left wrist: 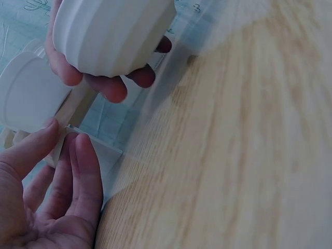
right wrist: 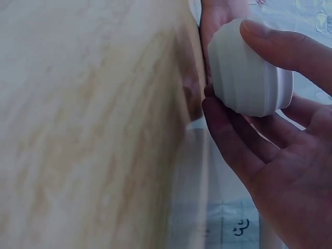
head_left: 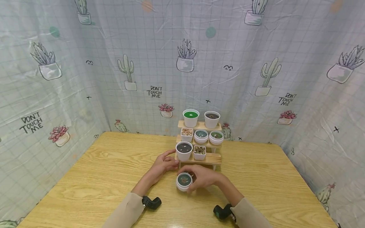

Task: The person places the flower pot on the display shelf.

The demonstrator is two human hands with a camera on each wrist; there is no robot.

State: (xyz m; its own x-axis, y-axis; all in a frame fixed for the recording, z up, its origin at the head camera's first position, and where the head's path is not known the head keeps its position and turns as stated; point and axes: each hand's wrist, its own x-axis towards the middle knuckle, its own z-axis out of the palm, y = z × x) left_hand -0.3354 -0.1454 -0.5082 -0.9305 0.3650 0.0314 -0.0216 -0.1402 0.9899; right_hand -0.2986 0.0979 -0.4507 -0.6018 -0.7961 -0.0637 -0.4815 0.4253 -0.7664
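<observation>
My right hand grips a white ribbed pot with its thumb on one side and fingers on the other. Dark green fill with a small pattern shows in the top of this pot in the head view. In the left wrist view the pot's ridged wall hangs over the table's edge area, fingertips under it. My left hand pinches the front left corner of the three-tier wooden stand, thumb at the plank end and fingers by its leg. A smooth white pot stands on the lowest tier just above that hand.
A small square pot shares the lowest tier. On the middle tier are a square pot and two round pots, one blue-green, one green. The top tier bears a green-filled pot and a dark-filled pot. Behind hangs a patterned curtain.
</observation>
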